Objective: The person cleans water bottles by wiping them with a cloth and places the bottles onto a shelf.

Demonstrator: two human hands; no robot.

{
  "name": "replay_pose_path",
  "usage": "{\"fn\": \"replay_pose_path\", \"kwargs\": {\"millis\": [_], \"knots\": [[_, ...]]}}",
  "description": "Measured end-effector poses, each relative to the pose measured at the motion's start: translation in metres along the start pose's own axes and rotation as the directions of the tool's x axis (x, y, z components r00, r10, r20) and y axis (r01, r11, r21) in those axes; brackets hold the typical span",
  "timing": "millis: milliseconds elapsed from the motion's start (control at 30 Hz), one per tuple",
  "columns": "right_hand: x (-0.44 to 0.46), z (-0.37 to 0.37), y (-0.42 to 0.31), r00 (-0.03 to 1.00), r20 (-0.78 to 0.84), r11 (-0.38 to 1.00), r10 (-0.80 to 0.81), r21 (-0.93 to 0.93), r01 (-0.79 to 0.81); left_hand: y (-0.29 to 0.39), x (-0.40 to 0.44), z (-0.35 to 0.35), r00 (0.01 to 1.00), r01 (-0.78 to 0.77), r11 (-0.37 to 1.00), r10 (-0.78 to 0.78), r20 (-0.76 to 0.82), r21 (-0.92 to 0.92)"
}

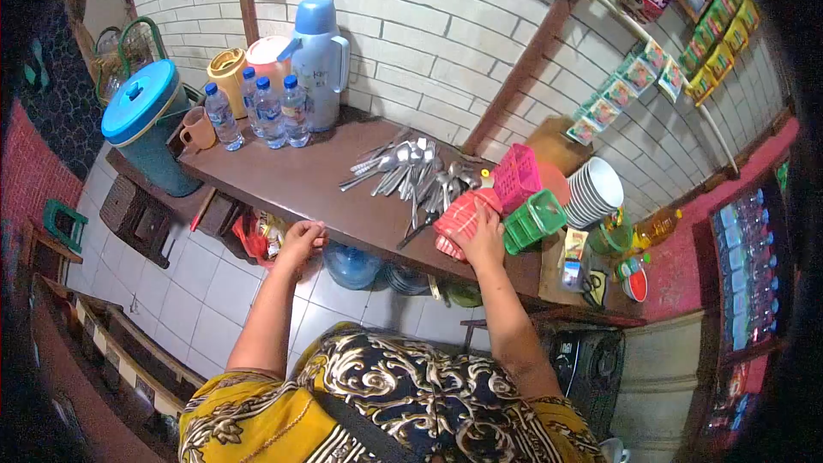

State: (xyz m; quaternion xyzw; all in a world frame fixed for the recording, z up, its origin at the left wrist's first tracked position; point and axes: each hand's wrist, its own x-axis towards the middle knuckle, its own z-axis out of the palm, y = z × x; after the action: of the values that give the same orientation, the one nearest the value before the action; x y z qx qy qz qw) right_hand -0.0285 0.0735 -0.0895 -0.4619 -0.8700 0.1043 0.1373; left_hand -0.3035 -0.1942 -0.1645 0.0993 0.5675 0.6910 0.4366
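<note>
My right hand [482, 244] grips a red-and-white checked cloth [454, 227] near the front edge of the brown table [283, 180]. My left hand [302, 243] hovers just in front of the same edge, fingers curled together, with nothing visible in them. Behind the cloth, a loose pile of spoons and forks [411, 167] is spread over the tabletop. A pink perforated basket [518, 177] and a green basket [537, 221] stand right beside the cloth and my right hand.
Water bottles [268, 116], a blue thermos jug [317, 69] and a large blue-lidded cooler [141, 116] stand to the left. Stacked white bowls [593, 193] are at the right. Sachet strips [639, 77] hang on the wall. A blue water container [351, 266] sits below the table.
</note>
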Motion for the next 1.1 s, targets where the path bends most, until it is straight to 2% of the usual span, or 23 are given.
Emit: {"fn": "replay_pose_path", "kwargs": {"millis": [33,100,167,233,267,367,400,433,467,533,567,600,667,733,767,833,867,900,933,967,1033,1067,1100], "knots": [[0.005,0.011,0.003,0.999,-0.031,0.997,-0.021,-0.071,0.019,0.009,-0.004,0.006,0.998,-0.016,0.999,0.018,0.061,-0.029],[0.018,0.029,0.016,1.000,0.009,0.986,-0.028,-0.161,0.029,0.016,-0.003,0.019,0.999,0.000,1.000,0.000,-0.032,-0.006],[0.030,0.037,0.025,0.997,-0.027,0.985,-0.074,-0.155,0.069,0.019,0.001,0.027,0.998,0.013,1.000,-0.013,-0.064,-0.011],[0.040,0.043,0.036,0.994,0.073,0.997,-0.078,-0.005,0.079,0.023,0.005,0.031,0.995,0.020,0.998,-0.015,-0.104,0.052],[0.044,0.043,0.041,0.987,0.025,0.986,-0.156,0.058,0.154,0.021,0.011,0.027,0.999,-0.013,0.999,0.014,-0.037,0.030],[0.061,0.027,0.049,0.972,-0.103,0.909,-0.211,0.346,0.234,0.032,0.012,0.031,0.990,-0.047,0.996,0.056,-0.128,0.074],[0.065,0.019,0.054,0.984,-0.105,0.863,-0.143,0.473,0.176,0.032,0.020,0.025,0.989,-0.116,0.990,0.122,-0.078,0.081],[0.068,0.000,0.048,0.992,-0.098,0.798,-0.075,0.591,0.119,0.051,0.010,0.033,0.988,-0.095,0.987,0.110,-0.106,0.132],[0.077,-0.007,0.050,1.000,0.013,0.615,0.002,0.788,-0.012,0.072,0.001,0.043,0.986,-0.077,0.981,0.102,-0.134,0.181],[0.082,-0.038,0.041,0.993,0.112,0.112,-0.030,0.988,-0.108,0.084,0.009,0.042,0.965,-0.121,0.963,0.171,-0.197,0.241],[0.083,-0.052,0.034,0.999,0.049,0.017,-0.018,0.999,-0.049,0.093,0.006,0.048,0.950,-0.122,0.961,0.185,-0.252,0.247],[0.091,-0.050,0.043,0.998,0.059,0.011,-0.030,0.998,-0.059,0.093,0.011,0.048,0.941,-0.152,0.954,0.220,-0.259,0.257],[0.104,-0.046,0.069,0.950,0.145,-0.360,-0.277,0.901,-0.242,0.098,0.020,0.054,0.921,-0.153,0.941,0.246,-0.302,0.301],[0.110,-0.036,0.074,0.916,0.077,-0.739,-0.393,0.567,-0.365,0.098,0.027,0.060,0.889,-0.167,0.926,0.290,-0.355,0.340],[0.097,-0.069,0.037,0.935,0.113,-0.670,-0.335,0.669,-0.321,0.096,0.036,0.057,0.872,-0.179,0.911,0.321,-0.369,0.371],[0.090,-0.071,0.026,0.906,0.136,-0.705,-0.401,0.586,-0.400,0.097,0.051,0.048,0.835,-0.228,0.897,0.380,-0.397,0.378],[0.087,-0.077,0.019,0.813,0.098,-0.743,-0.574,0.356,-0.567,0.097,0.062,0.038,0.799,-0.272,0.889,0.422,-0.428,0.369],[0.083,-0.072,0.018,0.834,0.074,-0.691,-0.547,0.522,-0.500,0.096,0.073,0.027,0.762,-0.314,0.878,0.460,-0.457,0.361],[0.078,-0.067,0.019,0.853,0.043,-0.618,-0.521,0.670,-0.412,0.103,0.078,0.022,0.705,-0.285,0.887,0.451,-0.547,0.363],[0.077,-0.063,0.019,0.843,0.025,-0.626,-0.538,0.658,-0.419,0.105,0.087,0.008,0.645,-0.327,0.860,0.505,-0.573,0.391],[0.065,-0.053,0.018,0.945,0.069,-0.758,-0.321,0.579,-0.300,0.106,0.111,-0.031,0.500,-0.370,0.816,0.578,-0.645,0.444],[0.058,-0.061,0.019,0.902,0.111,-0.736,-0.417,0.541,-0.407,0.100,0.135,-0.071,0.433,-0.331,0.791,0.612,-0.661,0.515],[0.051,-0.062,0.013,0.934,0.112,-0.711,-0.340,0.619,-0.333,0.097,0.153,-0.103,0.365,-0.286,0.761,0.649,-0.668,0.583]]}}
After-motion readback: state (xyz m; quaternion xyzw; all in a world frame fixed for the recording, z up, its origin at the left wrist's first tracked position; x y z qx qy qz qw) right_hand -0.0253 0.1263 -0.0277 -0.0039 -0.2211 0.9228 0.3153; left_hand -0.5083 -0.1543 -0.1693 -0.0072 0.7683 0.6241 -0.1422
